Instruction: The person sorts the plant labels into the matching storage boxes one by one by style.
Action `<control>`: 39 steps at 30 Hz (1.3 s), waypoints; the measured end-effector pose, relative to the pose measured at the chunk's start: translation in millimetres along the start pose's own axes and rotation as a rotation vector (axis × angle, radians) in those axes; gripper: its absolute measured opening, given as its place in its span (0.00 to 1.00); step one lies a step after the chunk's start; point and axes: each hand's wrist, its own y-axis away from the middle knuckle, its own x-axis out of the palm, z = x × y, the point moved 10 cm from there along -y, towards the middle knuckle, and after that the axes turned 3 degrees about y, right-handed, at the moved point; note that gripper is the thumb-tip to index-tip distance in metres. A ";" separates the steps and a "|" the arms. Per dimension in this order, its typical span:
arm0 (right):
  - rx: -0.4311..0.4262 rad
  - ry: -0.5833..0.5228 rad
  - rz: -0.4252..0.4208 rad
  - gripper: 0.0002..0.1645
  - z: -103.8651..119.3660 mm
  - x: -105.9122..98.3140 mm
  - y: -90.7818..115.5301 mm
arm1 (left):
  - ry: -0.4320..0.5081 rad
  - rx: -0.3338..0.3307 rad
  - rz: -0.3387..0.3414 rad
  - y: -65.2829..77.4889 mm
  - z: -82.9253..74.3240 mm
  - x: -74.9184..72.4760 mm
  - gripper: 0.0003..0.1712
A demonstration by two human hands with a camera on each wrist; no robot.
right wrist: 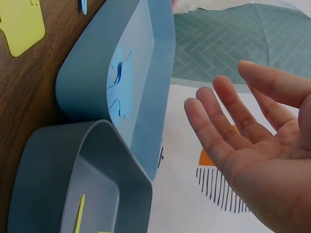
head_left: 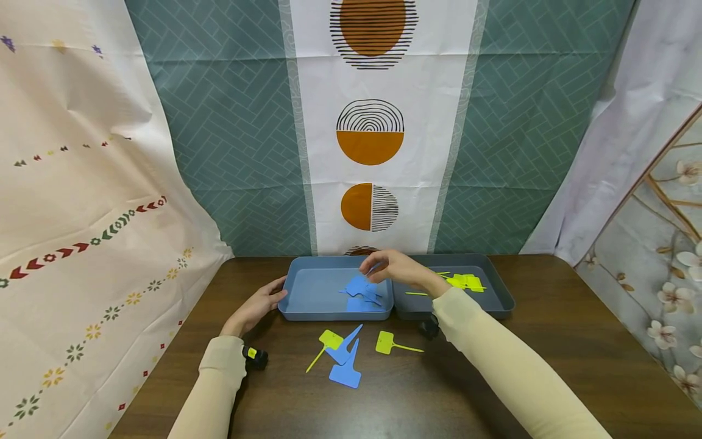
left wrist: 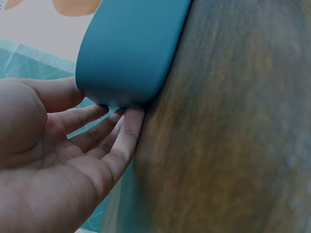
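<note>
My left hand [head_left: 258, 308] touches the left end of the blue-grey tray [head_left: 312, 292]; in the left wrist view its fingertips [left wrist: 133, 116] press against the tray's outer wall. Above that tray's right part hovers my right hand [head_left: 392, 268], holding nothing, its fingers [right wrist: 214, 131] loosely extended in the right wrist view. Several blue plant labels [head_left: 362, 289] lie in a pile in the tray below it. The dark grey tray [head_left: 496, 305] stands alongside on the right, with several yellow plant labels [head_left: 466, 282] in it, partly hidden by my right forearm.
In front of the trays, on the brown wooden table [head_left: 285, 402], lie two blue T-shaped labels [head_left: 345, 372], a yellow label [head_left: 331, 339] overlapping one of them, and another yellow label [head_left: 386, 342] to the right. A patterned curtain [head_left: 378, 152] hangs behind the table.
</note>
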 end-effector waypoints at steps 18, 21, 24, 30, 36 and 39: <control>-0.031 -0.030 0.006 0.17 -6.1 -0.2 31.8 | -0.003 -0.005 -0.007 0.3 -0.6 1.1 0.35; -0.039 -0.023 0.003 0.17 -5.7 1.8 38.9 | -0.005 -0.006 -0.007 0.5 -0.4 1.3 0.35; -0.045 -0.002 -0.005 0.16 -3.7 3.1 46.0 | -0.001 -0.004 -0.006 0.3 -0.5 1.6 0.35; -0.037 0.005 0.004 0.17 -4.3 8.4 56.3 | -0.006 -0.003 -0.008 -0.6 0.0 0.4 0.35; -0.047 0.003 0.023 0.18 -6.4 13.8 65.4 | -0.003 -0.002 -0.002 -0.4 -0.9 0.7 0.36; -0.062 0.016 0.029 0.17 -7.3 16.6 70.9 | -0.002 -0.001 0.000 -0.1 -1.6 1.3 0.36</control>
